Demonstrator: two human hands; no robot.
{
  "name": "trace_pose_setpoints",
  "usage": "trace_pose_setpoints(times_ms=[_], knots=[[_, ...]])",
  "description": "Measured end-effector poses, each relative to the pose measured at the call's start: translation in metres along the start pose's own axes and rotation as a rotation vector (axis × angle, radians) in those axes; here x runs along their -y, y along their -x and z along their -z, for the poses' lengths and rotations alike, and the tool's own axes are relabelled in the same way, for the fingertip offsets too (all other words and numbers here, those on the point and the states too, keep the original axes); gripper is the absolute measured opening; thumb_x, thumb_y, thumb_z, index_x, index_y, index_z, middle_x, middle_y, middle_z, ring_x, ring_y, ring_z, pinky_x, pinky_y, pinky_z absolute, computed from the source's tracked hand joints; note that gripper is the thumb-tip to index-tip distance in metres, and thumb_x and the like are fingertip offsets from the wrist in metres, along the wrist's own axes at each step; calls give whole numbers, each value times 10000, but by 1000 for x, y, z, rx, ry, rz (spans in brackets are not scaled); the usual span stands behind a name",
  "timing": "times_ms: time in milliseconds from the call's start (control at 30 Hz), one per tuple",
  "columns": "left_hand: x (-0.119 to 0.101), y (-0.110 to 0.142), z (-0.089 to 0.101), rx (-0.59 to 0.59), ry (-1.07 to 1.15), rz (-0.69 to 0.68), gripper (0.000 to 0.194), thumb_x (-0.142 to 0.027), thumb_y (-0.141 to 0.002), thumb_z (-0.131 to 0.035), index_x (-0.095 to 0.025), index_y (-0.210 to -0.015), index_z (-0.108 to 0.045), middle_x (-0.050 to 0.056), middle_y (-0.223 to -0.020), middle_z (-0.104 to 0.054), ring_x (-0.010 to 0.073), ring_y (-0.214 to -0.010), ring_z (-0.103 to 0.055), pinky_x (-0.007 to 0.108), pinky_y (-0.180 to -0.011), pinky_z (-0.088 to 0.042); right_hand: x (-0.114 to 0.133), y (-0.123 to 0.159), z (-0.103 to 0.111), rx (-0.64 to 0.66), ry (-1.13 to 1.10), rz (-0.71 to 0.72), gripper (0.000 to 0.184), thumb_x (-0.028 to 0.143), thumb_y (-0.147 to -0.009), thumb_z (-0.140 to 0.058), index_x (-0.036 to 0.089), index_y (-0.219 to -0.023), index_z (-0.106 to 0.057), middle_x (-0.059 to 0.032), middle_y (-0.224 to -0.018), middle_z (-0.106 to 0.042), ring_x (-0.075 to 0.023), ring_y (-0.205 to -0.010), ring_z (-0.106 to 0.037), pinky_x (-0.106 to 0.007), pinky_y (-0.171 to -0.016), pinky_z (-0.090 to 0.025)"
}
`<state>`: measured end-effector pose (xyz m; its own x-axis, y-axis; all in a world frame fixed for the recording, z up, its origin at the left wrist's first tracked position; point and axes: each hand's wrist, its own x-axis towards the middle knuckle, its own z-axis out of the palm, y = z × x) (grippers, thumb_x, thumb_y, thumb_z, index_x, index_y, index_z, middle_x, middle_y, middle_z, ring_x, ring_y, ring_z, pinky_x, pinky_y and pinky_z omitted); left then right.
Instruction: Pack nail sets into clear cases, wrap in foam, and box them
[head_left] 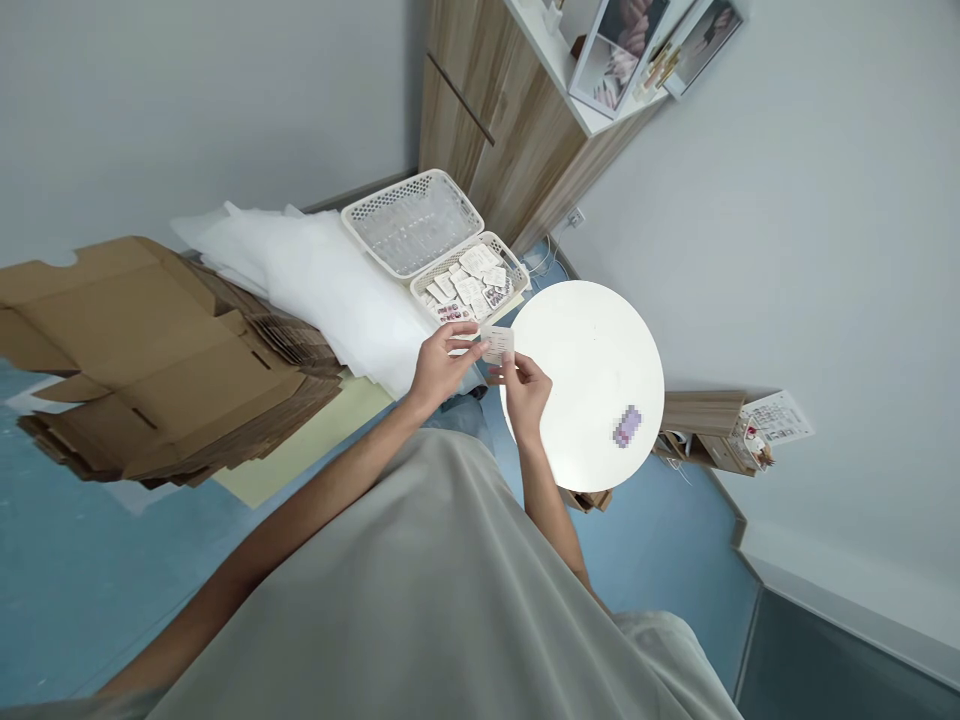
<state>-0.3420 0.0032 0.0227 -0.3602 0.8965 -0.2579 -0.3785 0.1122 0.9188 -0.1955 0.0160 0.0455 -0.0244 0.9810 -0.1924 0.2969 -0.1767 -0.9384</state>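
Brown cardboard (pixel 172 340), folded flat and stacked, far to the left of the round white table (pixel 581 370). White soft sheets (pixel 300 265), nearer to the table. Beyond these, 1 perforated tray (pixel 390 194) with clear pieces inside; adjoining it, just left of the table, 1 white basket (pixel 512 258) full of small white cards. Left hand (pixel 442 365), left of the table: pinching the left edge of a small marked card (pixel 496 342), raised beside the table's left rim. Right hand (pixel 527 392), above the table's left part: grasping the same card by thumb and fingers. On the table's right part, 1 purple thing (pixel 628 426), pixelated. Right of the table, wooden shelf (pixel 709 425).
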Motion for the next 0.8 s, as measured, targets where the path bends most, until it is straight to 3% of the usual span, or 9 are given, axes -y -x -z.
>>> trace_pose_setpoints(times_ms=[167, 367, 500, 600, 700, 800], knots=[[8, -6, 2, 20, 79, 73, 550, -513, -670, -978, -165, -1045, -777, 119, -1069, -802, 285, -1016, -751, 422, -874, -654, -4, -6, 5, 65, -138, -96, 536, 707, -881, -730, 187, -1003, -772, -89, -922, -799, -246, -808, -806, -341, -698, -644], [13, -3, -1, 14, 12, 92, 568, -482, -686, -970, -191, -1111, -731, 63, -964, -795, 232, -850, -766, 395, -790, -669, -12, -4, 4, 0, -139, -96, 525, 684, -874, -743, 177, -1007, -783, -97, -980, -812, -231, -783, -794, -329, -677, -629], [22, 0, -6, 3, -98, 60, 478, -536, -755, -928, -206, -1044, -740, 90, -1045, -819, 267, -955, -789, 417, -899, -657, -17, 0, 4, -46, -148, -94, 509, 657, -883, -749, 172, -1030, -798, -103, -999, -819, -227, -763, -792, -320, -650, -607], [26, 5, -13, 73, -154, 45, 455, -577, -835, -868, -204, -1081, -783, 111, -1127, -828, 306, -1103, -782, 422, -1005, -620, -24, 6, 7, -64, -130, -99, 495, 637, -901, -743, 178, -1076, -810, -96, -1021, -826, -224, -768, -793, -317, -651, -606], [29, 9, -26, 205, -139, 111, 523, -569, -813, -895, -194, -1162, -791, 111, -1158, -830, 334, -1168, -768, 424, -1016, -615, -33, 12, 11, -103, -67, -82, 477, 609, -920, -742, 200, -1152, -820, -83, -1042, -837, -228, -800, -787, -333, -711, -624], [38, 9, -39, 294, -131, 153, 534, -616, -823, -870, -177, -1118, -798, 100, -1114, -832, 326, -1169, -759, 423, -1038, -610, -43, 17, 15, -132, 1, -30, 453, 566, -921, -763, 242, -1234, -812, -96, -1252, -808, -220, -880, -776, -346, -784, -637]])
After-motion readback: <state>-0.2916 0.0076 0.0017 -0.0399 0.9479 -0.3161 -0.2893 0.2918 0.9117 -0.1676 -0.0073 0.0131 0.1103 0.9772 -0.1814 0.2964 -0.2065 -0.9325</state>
